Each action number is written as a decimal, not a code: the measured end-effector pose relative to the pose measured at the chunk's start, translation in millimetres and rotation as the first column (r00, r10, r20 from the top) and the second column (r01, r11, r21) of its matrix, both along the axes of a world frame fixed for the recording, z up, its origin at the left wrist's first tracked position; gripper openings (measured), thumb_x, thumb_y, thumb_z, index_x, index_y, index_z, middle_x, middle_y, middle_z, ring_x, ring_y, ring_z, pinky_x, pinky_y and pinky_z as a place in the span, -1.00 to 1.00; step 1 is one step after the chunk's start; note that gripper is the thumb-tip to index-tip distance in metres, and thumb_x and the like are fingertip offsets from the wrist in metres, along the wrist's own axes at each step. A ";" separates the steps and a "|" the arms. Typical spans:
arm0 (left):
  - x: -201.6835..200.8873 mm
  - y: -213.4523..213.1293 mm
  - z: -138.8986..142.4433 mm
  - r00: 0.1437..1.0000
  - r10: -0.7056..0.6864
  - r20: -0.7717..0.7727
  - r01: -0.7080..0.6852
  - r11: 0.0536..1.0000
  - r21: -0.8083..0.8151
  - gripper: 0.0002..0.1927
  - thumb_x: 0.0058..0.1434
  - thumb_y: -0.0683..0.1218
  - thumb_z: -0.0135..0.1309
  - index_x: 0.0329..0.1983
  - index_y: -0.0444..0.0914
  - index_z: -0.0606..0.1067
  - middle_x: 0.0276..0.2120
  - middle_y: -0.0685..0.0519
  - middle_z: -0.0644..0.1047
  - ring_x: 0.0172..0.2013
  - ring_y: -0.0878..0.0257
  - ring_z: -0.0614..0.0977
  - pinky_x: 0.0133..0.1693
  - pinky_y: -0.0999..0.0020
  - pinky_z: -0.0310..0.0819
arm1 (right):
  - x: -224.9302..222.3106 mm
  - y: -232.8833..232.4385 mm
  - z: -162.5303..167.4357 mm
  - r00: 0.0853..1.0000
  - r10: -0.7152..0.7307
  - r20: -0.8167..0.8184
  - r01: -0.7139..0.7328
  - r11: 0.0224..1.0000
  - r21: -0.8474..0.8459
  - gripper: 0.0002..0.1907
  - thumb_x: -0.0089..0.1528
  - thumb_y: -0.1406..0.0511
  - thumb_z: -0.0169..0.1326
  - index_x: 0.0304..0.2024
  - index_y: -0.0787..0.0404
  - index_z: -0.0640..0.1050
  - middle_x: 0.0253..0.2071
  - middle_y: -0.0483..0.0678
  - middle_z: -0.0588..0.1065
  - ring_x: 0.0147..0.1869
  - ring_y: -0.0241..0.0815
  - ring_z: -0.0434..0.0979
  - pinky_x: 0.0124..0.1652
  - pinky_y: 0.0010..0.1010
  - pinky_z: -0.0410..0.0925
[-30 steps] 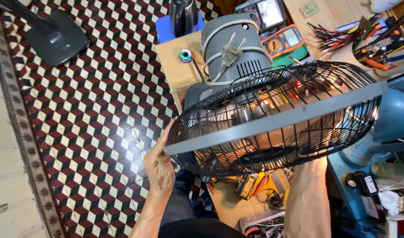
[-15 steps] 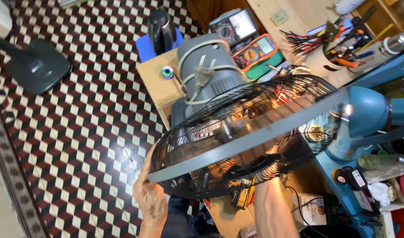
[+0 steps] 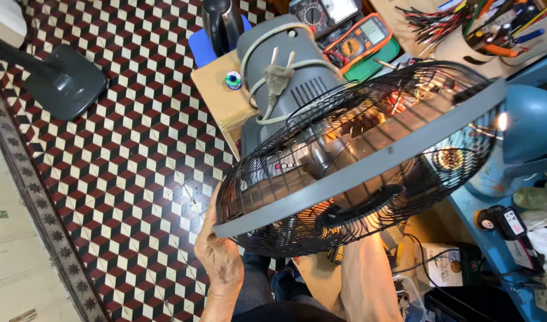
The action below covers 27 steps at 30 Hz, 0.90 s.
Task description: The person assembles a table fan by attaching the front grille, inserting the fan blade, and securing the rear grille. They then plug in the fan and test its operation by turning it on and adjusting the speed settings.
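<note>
Fan cage [image 3: 357,161] x1, tilting | left hand [image 3: 220,253] gripping rim at 7 o'clock | right hand hidden, grip unclear | multimeters [image 3: 360,36] x2 at 12

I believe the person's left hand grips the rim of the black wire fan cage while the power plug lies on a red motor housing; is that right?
Not quite: in the head view the motor housing is grey, not red. The left hand does grip the rim of the black wire fan cage, and the power plug lies on that housing.
</note>
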<state>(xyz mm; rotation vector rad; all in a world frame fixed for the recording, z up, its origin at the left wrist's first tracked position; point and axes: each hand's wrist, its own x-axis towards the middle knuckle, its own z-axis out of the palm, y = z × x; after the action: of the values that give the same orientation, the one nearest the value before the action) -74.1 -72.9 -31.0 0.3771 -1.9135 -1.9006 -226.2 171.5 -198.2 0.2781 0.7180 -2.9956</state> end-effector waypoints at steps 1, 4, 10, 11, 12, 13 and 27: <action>0.1 1.8 1.5 1.000 0.006 0.013 -0.006 1.000 0.002 -0.06 0.42 0.45 -0.34 0.38 -0.47 0.31 0.31 -0.22 0.44 0.32 0.05 0.48 0.37 0.16 0.30 | 0.9 -7.7 -0.8 1.000 0.003 0.011 -0.002 1.000 -0.014 -0.70 0.54 0.21 0.01 0.24 0.22 0.48 0.20 -0.05 0.49 0.24 -0.15 0.49 0.29 -0.30 0.34; -0.9 6.3 3.8 1.000 -0.002 0.028 0.002 1.000 0.031 -0.05 0.40 0.45 -0.33 0.41 -0.45 0.29 0.30 -0.21 0.45 0.32 0.07 0.47 0.37 0.17 0.29 | 13.9 -27.8 -2.9 0.998 -0.001 0.065 0.004 0.999 -0.044 -0.70 0.54 0.22 0.01 0.24 0.23 0.48 0.20 -0.05 0.49 0.24 -0.15 0.49 0.29 -0.30 0.35; 4.8 1.2 2.4 0.998 -0.037 -0.046 0.033 0.997 -0.067 -0.08 0.44 0.43 -0.31 0.44 -0.45 0.27 0.31 -0.20 0.46 0.29 0.07 0.52 0.33 0.18 0.38 | 5.3 -55.8 -7.7 0.997 0.010 0.080 -0.004 0.997 -0.073 -0.71 0.54 0.22 0.01 0.23 0.23 0.48 0.19 -0.05 0.50 0.23 -0.15 0.49 0.28 -0.30 0.35; 5.0 -0.7 0.6 0.995 -0.051 -0.091 0.041 0.993 -0.108 -0.09 0.45 0.41 -0.27 0.44 -0.46 0.25 0.33 -0.22 0.43 0.30 0.04 0.50 0.34 0.17 0.37 | 5.9 -57.6 -8.1 0.997 0.008 0.082 -0.002 0.997 -0.071 -0.71 0.54 0.22 0.01 0.23 0.23 0.49 0.19 -0.05 0.50 0.23 -0.15 0.49 0.28 -0.30 0.35; 4.1 -2.4 -1.6 0.988 -0.069 -0.138 0.049 0.988 -0.146 -0.10 0.45 0.40 -0.22 0.44 -0.48 0.24 0.34 -0.24 0.40 0.31 0.02 0.48 0.35 0.15 0.35 | 7.2 -58.2 -8.4 0.997 0.005 0.082 0.000 0.998 -0.070 -0.71 0.54 0.22 0.01 0.23 0.23 0.49 0.19 -0.05 0.50 0.23 -0.15 0.50 0.28 -0.30 0.35; 3.1 -2.6 -3.8 0.993 -0.047 -0.106 0.035 0.993 -0.113 -0.09 0.45 0.41 -0.26 0.44 -0.46 0.27 0.33 -0.22 0.44 0.29 0.04 0.52 0.33 0.17 0.39 | 9.7 -58.6 -8.8 0.996 0.005 0.084 0.001 0.998 -0.068 -0.71 0.54 0.22 0.01 0.23 0.23 0.49 0.19 -0.05 0.50 0.22 -0.15 0.50 0.28 -0.30 0.35; -4.6 -14.6 -5.6 0.990 -0.061 -0.130 0.065 0.998 0.028 -0.03 0.40 0.46 -0.20 0.43 -0.48 0.27 0.40 -0.21 0.37 0.41 0.06 0.38 0.43 0.19 0.21 | 62.5 -134.6 -0.4 0.978 0.073 0.193 -0.034 0.979 -0.199 -0.72 0.53 0.22 0.01 0.21 0.24 0.49 0.17 -0.04 0.51 0.21 -0.14 0.50 0.26 -0.30 0.37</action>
<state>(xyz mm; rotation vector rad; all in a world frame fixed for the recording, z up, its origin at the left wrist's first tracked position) -78.7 -87.5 -36.7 0.1994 -1.8327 -1.9474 -163.8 36.9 -198.6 0.5302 0.4025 -2.9014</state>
